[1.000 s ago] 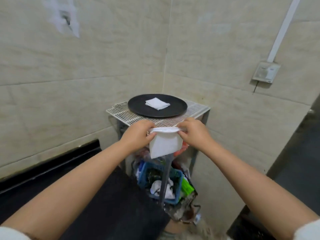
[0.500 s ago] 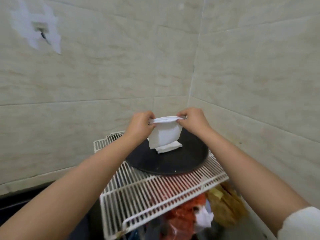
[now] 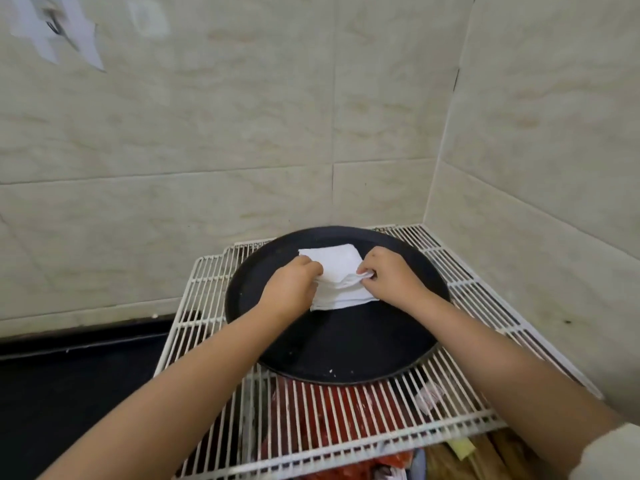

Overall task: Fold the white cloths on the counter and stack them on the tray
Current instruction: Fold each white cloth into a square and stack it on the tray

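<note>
A round black tray (image 3: 346, 351) rests on a white wire rack in the tiled corner. On its far half lies a folded white cloth (image 3: 343, 297), and on top of it a second folded white cloth (image 3: 334, 261) lies nearly flat. My left hand (image 3: 294, 287) pinches the left near edge of the top cloth. My right hand (image 3: 389, 277) pinches its right near corner. Both hands sit low over the tray, touching the stack.
The white wire rack (image 3: 214, 282) fills the corner between two beige tiled walls. Red bags (image 3: 322, 420) and other clutter show through the rack below. A black counter (image 3: 69, 393) lies to the left.
Both hands have lowered the held cloth from hanging above the tray down onto the folded cloth lying there. The camera has come closer to the tray.
</note>
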Available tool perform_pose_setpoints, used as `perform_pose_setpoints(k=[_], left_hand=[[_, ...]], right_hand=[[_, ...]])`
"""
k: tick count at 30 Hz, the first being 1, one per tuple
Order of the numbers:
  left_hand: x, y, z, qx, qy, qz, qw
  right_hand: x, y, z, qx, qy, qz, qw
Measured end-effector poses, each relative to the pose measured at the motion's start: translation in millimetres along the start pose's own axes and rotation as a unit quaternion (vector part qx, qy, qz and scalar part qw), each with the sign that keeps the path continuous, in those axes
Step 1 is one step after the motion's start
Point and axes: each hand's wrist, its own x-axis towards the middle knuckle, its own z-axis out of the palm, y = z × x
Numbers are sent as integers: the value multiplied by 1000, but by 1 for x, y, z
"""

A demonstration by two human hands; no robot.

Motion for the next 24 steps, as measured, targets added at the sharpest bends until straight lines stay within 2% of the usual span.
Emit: perform_pose_setpoints(k=[3,8,11,13,16,19,24], left_hand=[[-6,0,-3,-2,14,-8,1000],[-17,7,1,95,-76,4,993],[-30,6,-4,93,-42,-19,995],[-42,-6,-17,114,6,-81,990],[-75,-43,-48,155,24,-225,962],[-134,-88,-90,185,38,-334,924],[-273,-144,-151,232,89,-480,841]], right_hand=[[-9,-1,1,4,1,-8,1000],[-16,-2,3,-106,-83,-6,991],[-11,-14,-5,-167,-73,-23,983],[-2,-37,-12,-170,-59,-46,983],[12,-95,-6,-173,-44,-109,978],[15,-175,20,-138,-29,-200,970],[-25,-336,77,-90,-80,-326,938]])
